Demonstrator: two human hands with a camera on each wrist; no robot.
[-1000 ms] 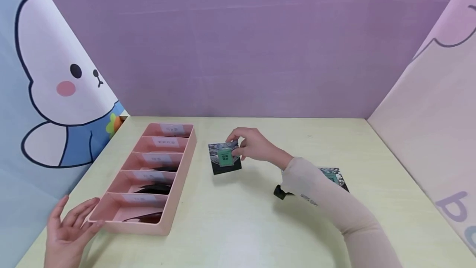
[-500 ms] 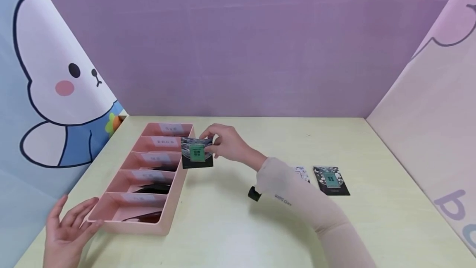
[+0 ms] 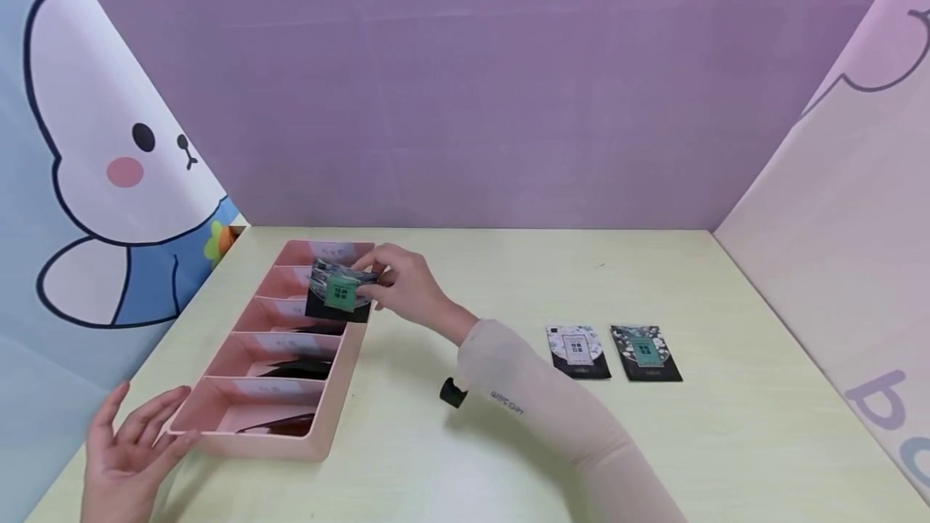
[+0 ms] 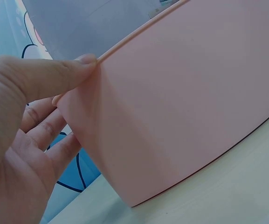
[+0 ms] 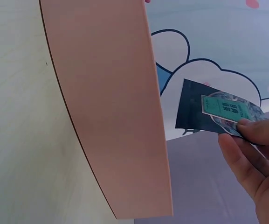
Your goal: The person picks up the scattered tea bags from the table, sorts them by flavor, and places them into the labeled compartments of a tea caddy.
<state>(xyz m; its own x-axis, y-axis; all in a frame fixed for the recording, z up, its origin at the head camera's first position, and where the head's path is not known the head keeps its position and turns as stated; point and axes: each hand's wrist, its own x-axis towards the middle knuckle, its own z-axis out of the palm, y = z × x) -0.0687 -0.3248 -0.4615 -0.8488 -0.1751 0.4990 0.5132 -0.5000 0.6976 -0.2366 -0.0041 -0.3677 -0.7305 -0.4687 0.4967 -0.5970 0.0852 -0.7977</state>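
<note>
My right hand point(image 3: 407, 285) pinches a flat tea sachet point(image 3: 339, 294) by its edge between thumb and fingers. The sachet is black with a patterned upper part and a green label. It is above the far half of a pink compartment box point(image 3: 336, 394), overlapping the second and third compartments in the head view; the right wrist view shows it just past the box's rim point(image 5: 160, 112). With thumb on the rim and fingers against the side, my left hand point(image 3: 131, 446) grips the near left corner of the box, as the left wrist view point(image 4: 31, 116) also shows.
Dark sachets point(image 3: 301, 367) lie in several of the box's compartments, which carry white labels point(image 3: 279, 386). To the right on the table point(image 3: 465, 466) are a white-labelled sachet point(image 3: 579, 352) and a green-labelled one point(image 3: 647, 353). A purple wall point(image 3: 472, 103) closes the back.
My right hand has carried the sachet leftward from over the table to above the box. Two sachets on the right have come out from behind the sleeve. The left hand stays at the corner.
</note>
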